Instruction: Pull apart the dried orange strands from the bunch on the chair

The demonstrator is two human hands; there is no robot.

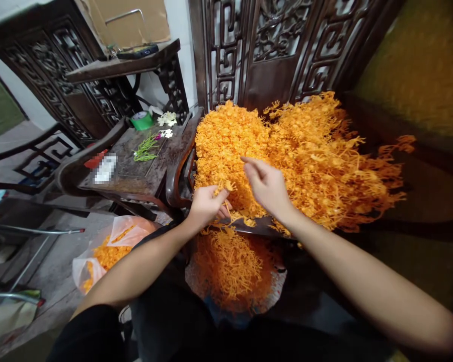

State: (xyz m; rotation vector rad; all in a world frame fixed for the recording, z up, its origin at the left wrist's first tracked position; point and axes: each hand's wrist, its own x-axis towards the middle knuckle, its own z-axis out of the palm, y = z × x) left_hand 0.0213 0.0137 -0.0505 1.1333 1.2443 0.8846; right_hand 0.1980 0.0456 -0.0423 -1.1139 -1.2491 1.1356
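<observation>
A big heap of orange plastic-looking flower pieces (230, 136) covers the dark wooden seat, with longer branched orange stems (317, 166) on its right part. My left hand (207, 205) pinches a small orange sprig (226, 188) between thumb and fingers at the heap's front edge. Just to the right, my right hand (266, 183) hovers over the heap, thumb and index finger close together; whether anything is between them is too small to tell. Below both hands, a round container (277, 286) holds loose orange stems (236, 261).
At the left, a dark wooden side table (136, 171) bears green tape (142, 120), green stems (146, 148) and white flowers (168, 119). A plastic bag (126, 229) with orange pieces stands on the floor. Carved wooden chair backs (272, 75) rise behind the heap.
</observation>
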